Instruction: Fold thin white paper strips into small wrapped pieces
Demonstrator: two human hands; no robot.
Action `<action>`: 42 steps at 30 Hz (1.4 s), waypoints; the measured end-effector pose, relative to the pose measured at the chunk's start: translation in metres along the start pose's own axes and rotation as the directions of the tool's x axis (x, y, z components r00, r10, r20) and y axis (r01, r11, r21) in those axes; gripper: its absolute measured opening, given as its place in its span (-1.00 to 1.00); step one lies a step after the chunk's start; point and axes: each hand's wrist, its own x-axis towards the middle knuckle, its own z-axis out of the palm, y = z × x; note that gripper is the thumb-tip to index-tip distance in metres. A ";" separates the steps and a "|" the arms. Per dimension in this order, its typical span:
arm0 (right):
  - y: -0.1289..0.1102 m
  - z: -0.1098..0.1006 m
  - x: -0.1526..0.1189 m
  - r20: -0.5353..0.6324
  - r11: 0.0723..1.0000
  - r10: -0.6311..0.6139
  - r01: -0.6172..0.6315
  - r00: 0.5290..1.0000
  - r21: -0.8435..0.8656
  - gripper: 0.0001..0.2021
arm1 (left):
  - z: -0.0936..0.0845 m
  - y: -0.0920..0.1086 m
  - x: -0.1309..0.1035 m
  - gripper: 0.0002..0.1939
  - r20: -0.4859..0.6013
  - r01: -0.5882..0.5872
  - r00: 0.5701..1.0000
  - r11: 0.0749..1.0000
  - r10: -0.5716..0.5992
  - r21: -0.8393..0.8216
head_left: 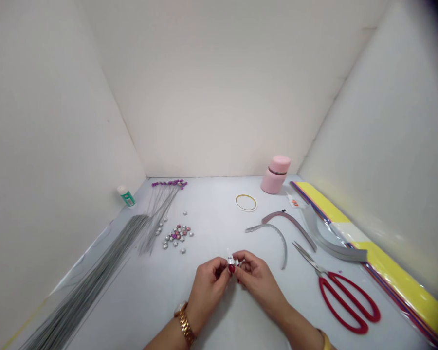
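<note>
Both hands meet at the front middle of the table. My left hand (212, 279), with a gold watch at its wrist, is closed with finger and thumb on a small silver paper piece (231, 261). My right hand (256, 278) pinches the same piece from the other side. Fingertips partly cover the piece, so its exact shape is hard to tell. Beyond my left hand lies a loose pile of small silver, pink and purple stars (177, 234). Curved silver (284, 248) and mauve (295, 223) strips lie beyond my right hand.
Red-handled scissors (323, 272) lie at the right, beside a wide silver strip (336, 250) and yellow packaged sheets (387, 272). Farther back are a pink flask (274, 177), a tape ring (246, 209) and purple-tipped wires (168, 194). Grey wires (95, 277) and a green-white tube (127, 197) lie left.
</note>
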 end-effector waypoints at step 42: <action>0.006 -0.037 0.021 -0.335 0.880 0.151 0.028 0.930 0.474 -0.78 | 0.003 -0.004 0.005 -0.77 0.302 0.350 0.917 0.891 -0.261 -0.290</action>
